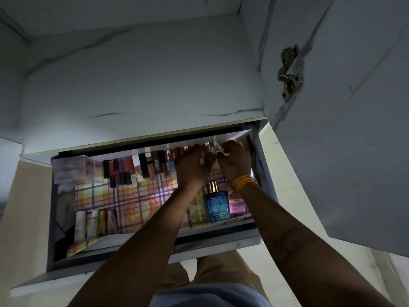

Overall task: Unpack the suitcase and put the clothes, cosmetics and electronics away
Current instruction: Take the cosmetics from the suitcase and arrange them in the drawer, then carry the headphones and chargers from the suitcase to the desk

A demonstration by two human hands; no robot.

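At the far right corner of an open drawer point(155, 244) lined with plaid paper, the left hand point(193, 167) and right hand point(235, 161) sit close together, their fingers curled around small cosmetic tubes point(208, 147) in the back row; exactly which tube each grip clamps cannot be told. Lip glosses point(120, 171) stand along the back, a blue cologne bottle point(218, 202) and pink box point(236, 204) lie near the front right, and squeeze tubes point(93, 224) at front left.
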